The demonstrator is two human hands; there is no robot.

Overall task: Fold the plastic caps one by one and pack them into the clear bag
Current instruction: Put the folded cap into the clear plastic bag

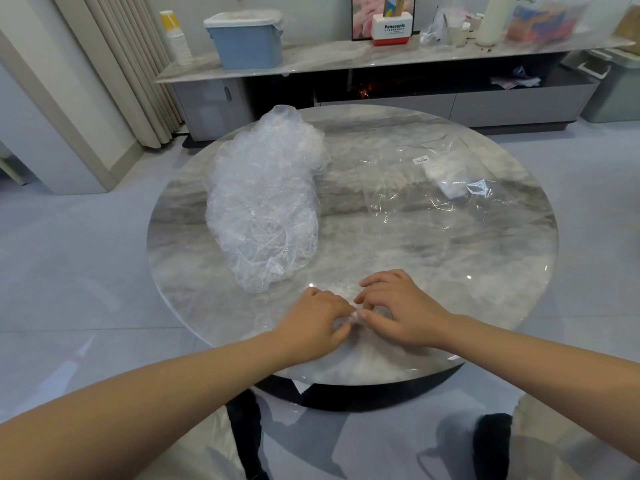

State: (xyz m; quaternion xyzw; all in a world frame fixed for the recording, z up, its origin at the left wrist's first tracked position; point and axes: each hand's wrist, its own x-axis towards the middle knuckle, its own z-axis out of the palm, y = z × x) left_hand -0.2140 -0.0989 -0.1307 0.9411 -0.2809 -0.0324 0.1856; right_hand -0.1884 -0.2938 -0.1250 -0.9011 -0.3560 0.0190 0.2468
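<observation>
A heap of crumpled clear plastic caps [266, 202] lies on the left half of the round marble table [450, 271]. The clear bag [433, 181] lies flat on the right half, with folded white caps inside near its far right end. At the near edge, my left hand [313, 323] and my right hand [401, 310] meet fingertip to fingertip over one small, nearly transparent cap [341, 292]. Both hands pinch it between curled fingers and thumbs. Most of this cap is hidden under the hands.
Behind the table runs a long low cabinet [381, 98] carrying a blue bin [247, 39], stacked paper cups [176, 36] and a white Panasonic box [393, 29]. Curtains [117, 64] hang at the left. Grey tiled floor surrounds the table.
</observation>
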